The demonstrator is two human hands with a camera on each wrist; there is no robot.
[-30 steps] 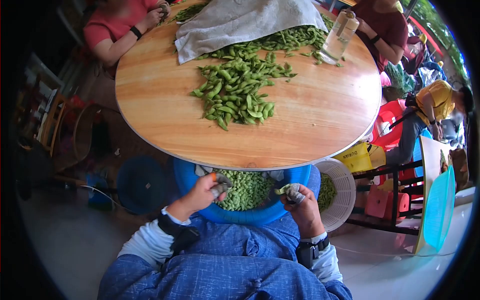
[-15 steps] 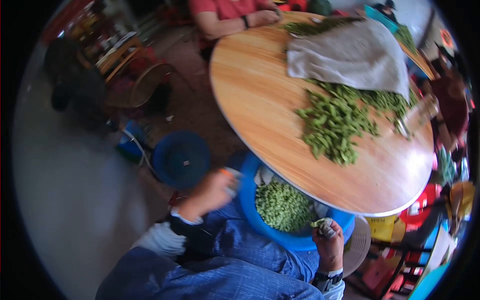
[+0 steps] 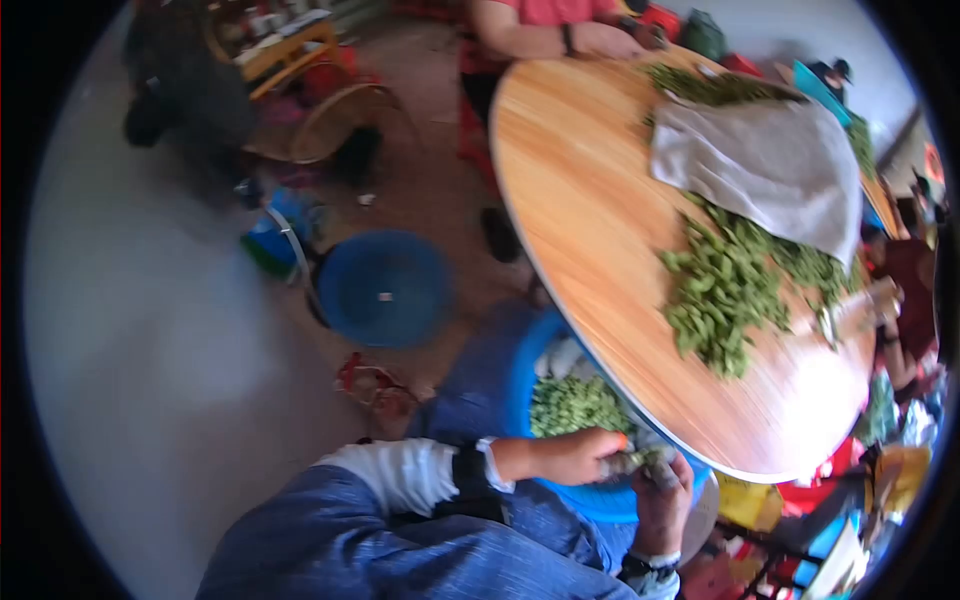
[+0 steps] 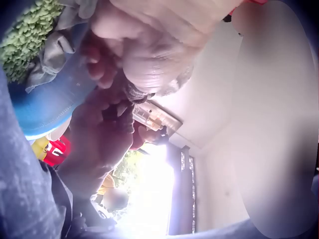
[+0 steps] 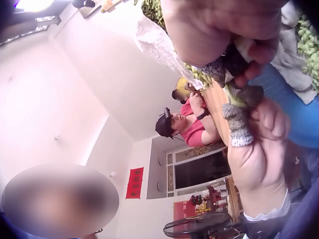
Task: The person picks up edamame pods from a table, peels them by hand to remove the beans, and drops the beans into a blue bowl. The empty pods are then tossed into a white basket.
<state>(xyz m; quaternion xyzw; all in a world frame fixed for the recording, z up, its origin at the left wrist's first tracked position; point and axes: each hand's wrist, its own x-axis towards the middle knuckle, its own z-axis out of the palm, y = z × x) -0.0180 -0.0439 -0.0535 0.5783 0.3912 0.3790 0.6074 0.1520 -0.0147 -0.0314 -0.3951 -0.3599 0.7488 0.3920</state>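
Both hands meet over the near side of a blue basin (image 3: 520, 385), which holds shelled green soybeans (image 3: 578, 408). Reaching across from the left, my left hand (image 3: 572, 457) pinches a green soybean pod (image 5: 233, 93) between its thumb and a finger. Grey knitted covers (image 5: 238, 125) sheathe those fingertips. My right hand (image 3: 662, 508) holds the pod's other end, its curled fingers close against the left fingertips. Much of the pod is hidden between the fingers. Grey cloth (image 4: 52, 55) lies along the basin's inner edge.
The round wooden table (image 3: 590, 200) overhangs the basin. On it lie a heap of pods (image 3: 720, 300), a pale cloth (image 3: 760, 150) and a clear bottle (image 3: 860, 308). Another blue basin (image 3: 385, 290) stands on the floor at left. A person in red (image 5: 197, 122) sits across the table.
The head view has swung left, so the table now appears further right. My left hand moved away from the right hand, then came back to it at the pod.
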